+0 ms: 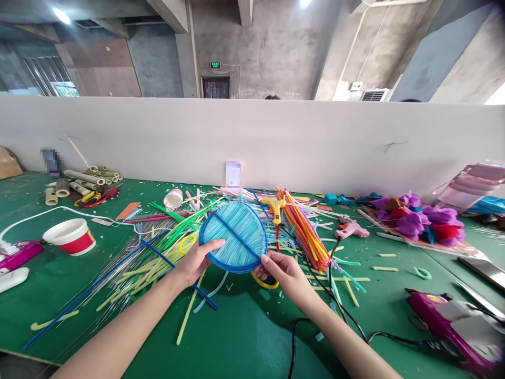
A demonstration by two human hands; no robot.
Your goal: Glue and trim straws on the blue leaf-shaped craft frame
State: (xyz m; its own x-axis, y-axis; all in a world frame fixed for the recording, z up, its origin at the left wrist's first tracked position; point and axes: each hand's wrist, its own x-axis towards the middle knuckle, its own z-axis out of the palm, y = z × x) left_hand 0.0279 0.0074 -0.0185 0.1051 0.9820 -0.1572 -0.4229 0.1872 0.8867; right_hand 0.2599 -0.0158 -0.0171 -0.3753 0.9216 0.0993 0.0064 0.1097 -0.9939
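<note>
A round blue disc (232, 226) of pipe cleaners, light blue inside a dark blue rim with a dark blue strip across it, is held up over the table. My left hand (197, 258) grips its lower left rim, thumb on the front face. At the lower right rim, near the strip's end, my right hand (282, 271) pinches the edge. A yellow loop (266, 282), like a scissor handle, shows under my right fingers; I cannot tell whether they hold it. Behind the disc lie a yellow glue gun (276, 208) and a bundle of orange pipe cleaners (302, 226).
Green and yellow pipe cleaners (158, 268) and thin wires spread left. A paper cup (71, 236) and bamboo pieces (90, 181) stand there too. Rightward are a pink glue gun (353, 228), purple flowers (424, 218), a power strip (453, 329) and black cable (355, 326).
</note>
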